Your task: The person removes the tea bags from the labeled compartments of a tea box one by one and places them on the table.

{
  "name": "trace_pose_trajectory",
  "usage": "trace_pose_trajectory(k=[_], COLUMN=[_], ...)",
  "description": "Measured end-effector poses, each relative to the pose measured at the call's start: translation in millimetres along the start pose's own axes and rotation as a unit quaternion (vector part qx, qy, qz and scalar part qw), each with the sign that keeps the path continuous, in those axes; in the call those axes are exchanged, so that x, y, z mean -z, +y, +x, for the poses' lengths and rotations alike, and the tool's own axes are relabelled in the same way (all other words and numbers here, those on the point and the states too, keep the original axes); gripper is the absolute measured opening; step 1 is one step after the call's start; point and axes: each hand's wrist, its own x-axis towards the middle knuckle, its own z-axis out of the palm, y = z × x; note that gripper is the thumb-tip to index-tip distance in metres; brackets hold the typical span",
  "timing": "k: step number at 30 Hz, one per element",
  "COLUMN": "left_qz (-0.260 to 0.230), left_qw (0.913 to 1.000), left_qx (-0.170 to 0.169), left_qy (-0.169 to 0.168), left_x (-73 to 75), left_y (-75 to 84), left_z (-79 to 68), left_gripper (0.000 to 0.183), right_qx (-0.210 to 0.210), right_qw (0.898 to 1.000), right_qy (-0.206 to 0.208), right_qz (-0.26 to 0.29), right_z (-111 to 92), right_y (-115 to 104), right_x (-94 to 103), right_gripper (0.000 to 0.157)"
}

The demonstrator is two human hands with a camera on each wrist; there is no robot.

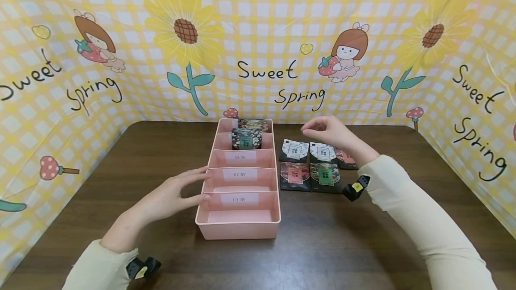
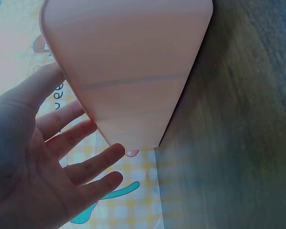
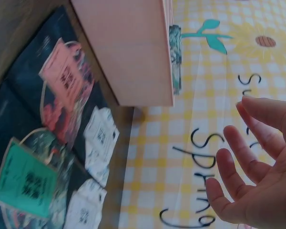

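Observation:
A long pink divided box (image 1: 240,231) stands on the table. The fingertips and thumb of my left hand (image 1: 173,194) rest on its left rim, with the other fingers spread, as the left wrist view shows. My right hand (image 1: 334,134) hovers over the tea packets right of the box, fingers loosely bent, holding nothing. Two white-labelled packets (image 1: 295,150) lie in the back row. In front are a red-labelled packet (image 1: 295,174) and a green-labelled packet (image 1: 324,175). Another red-labelled packet (image 1: 347,160) is partly hidden by my right wrist.
In the box's second compartment from the back stands a dark packet with a green label (image 1: 246,139); another packet (image 1: 254,124) is in the rearmost one. White paper labels (image 1: 239,174) mark the dividers. A yellow checked cloth (image 1: 258,35) hangs behind the brown table (image 1: 322,249).

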Motion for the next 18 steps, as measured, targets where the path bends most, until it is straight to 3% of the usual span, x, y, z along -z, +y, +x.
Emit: trace_pose_trajectory(k=[8,18], left_qz=[0.000,0.005], left_qw=[1.0000,0.9999], left_qx=[0.006,-0.012], left_qy=[-0.002,0.000], left_x=[0.3,2.5], left_y=[0.3,2.0], left_z=[0.5,-0.9], left_gripper=[0.056,0.052], right_qx=[0.011,0.029], right_qw=[1.000,0.999], right_qy=[0.003,0.012], right_qz=[-0.005,0.003], right_z=[22.4,46.3], right_y=[-23.9,-44.4], right_x=[-10.3,-23.8], right_gripper=[0.025,0.024])
